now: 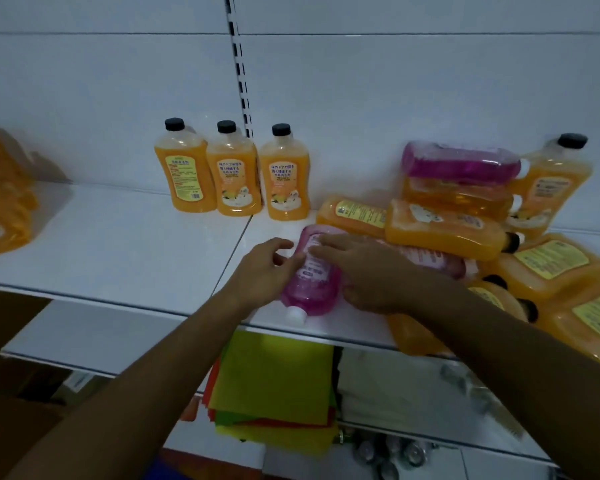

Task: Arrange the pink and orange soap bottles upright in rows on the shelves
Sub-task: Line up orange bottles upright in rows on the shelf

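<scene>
A white shop shelf with a white back panel and a slotted upright fills the view, dimly lit. Below its front edge, at about 6 o'clock, a lower shelf holds a stack of green, yellow and orange sheets.

Nearest on the top shelf, just inside the front edge, lies a pink bottle on its side. Its long axis runs from the white cap at 6 o'clock, pointing at the person, to its base at 12 o'clock, pointing at the back panel. Both hands are on it: the left hand at its 9 o'clock flank with fingers curled against the side, and the right hand at its 3 o'clock flank with fingers laid across the label. The hold looks like a two-sided clasp, though how firmly they close is hard to tell.

To stand it, I judge the cap end must swing up, pivoting on the base.

Further off, at 3 o'clock, a heap of orange bottles lies tumbled, with another pink one on top. At 11 o'clock, against the back panel, three orange bottles stand upright in a row, well apart from the hands.
</scene>
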